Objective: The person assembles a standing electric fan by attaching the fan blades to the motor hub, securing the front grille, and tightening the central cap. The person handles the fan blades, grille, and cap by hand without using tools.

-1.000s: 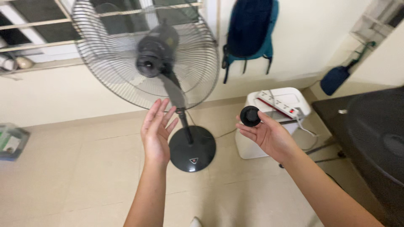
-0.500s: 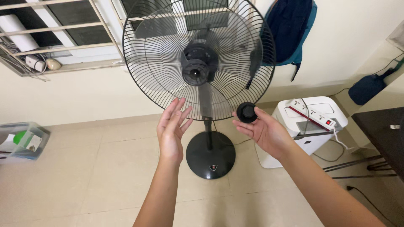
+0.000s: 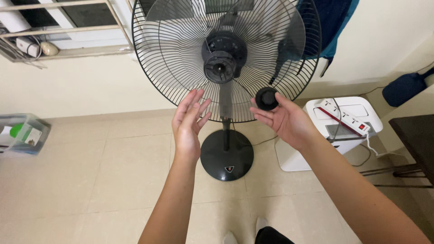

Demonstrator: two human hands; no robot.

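A black pedestal fan (image 3: 167, 58) stands in front of me with its wire rear guard, translucent blades and dark hub (image 3: 220, 68) exposed; its round base (image 3: 227, 156) rests on the tiled floor. My right hand (image 3: 285, 122) holds a small round black cap (image 3: 266, 98) at its fingertips, just right of the fan's pole. My left hand (image 3: 189, 124) is raised with fingers spread, empty, just left of the pole and below the hub.
A white box-shaped appliance (image 3: 357, 110) with a white power strip (image 3: 344, 116) on top stands to the right. A dark table edge (image 3: 418, 135) is far right. A clear plastic bin (image 3: 20, 134) sits at left. A blue backpack (image 3: 332, 22) hangs on the wall.
Both hands have risen slightly toward the fan's hub, the cap still in my right hand. The view has shifted, so the fan sits larger and more centred.
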